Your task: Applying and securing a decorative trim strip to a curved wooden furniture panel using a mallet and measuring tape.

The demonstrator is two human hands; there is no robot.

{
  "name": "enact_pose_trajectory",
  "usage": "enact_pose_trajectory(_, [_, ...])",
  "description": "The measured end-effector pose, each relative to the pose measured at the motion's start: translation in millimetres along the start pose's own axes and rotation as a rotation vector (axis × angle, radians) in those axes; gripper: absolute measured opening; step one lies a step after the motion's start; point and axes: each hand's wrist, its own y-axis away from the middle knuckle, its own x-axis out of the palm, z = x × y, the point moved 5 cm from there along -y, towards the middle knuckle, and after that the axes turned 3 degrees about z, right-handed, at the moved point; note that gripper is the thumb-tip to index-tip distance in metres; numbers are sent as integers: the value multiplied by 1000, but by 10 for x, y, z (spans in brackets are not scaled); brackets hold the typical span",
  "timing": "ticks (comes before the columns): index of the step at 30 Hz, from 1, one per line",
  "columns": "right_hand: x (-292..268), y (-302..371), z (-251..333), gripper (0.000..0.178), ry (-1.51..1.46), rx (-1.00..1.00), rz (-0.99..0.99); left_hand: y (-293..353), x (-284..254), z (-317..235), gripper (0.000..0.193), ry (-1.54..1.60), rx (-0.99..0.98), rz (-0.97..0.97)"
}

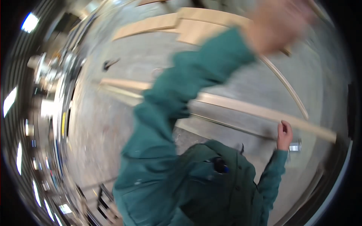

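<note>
My left arm, in a green sleeve, reaches across to the upper right. My left hand [279,28] is smeared by motion, so its fingers and anything in them cannot be made out. It is nearest to the right end of some flat light wooden boards [211,16] and the upper end of a thin curved-looking strip [284,83]. Lower at the right, my right hand [284,136] is half curled, with a gap between thumb and fingers and nothing seen in it. It is just below a long narrow wooden plank [249,107].
A small shiny metal-looking object [295,146] is beside my right wrist. A dark tool [109,64] lies on the grey surface [102,124] at left. A black frame [103,201] stands at lower left. Blurred shelving and equipment line the far left.
</note>
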Motion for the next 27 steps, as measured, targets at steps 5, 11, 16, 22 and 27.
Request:
enact_pose_trajectory(5, [1096, 70, 1793, 39, -102, -417, 742, 545, 645, -140, 6, 269, 136, -139])
enact_pose_trajectory(11, [1554, -264, 1652, 46, 126, -1049, 491, 912, -35, -496, 21, -138, 90, 490])
enact_pose_trajectory(16, [1527, -263, 2911, 27, -536, -607, 687, 1667, -1507, -214, 46, -261, -92, -37])
enact_pose_trajectory(22, [1643, 272, 4109, 22, -535, -735, 789, 4152, -2731, 691, 62, -507, -796, -542])
enact_pose_trajectory(27, [1838, 370, 4621, 25, -458, -888, 782, 5121, -2676, 843, 72, -830, -1044, -489])
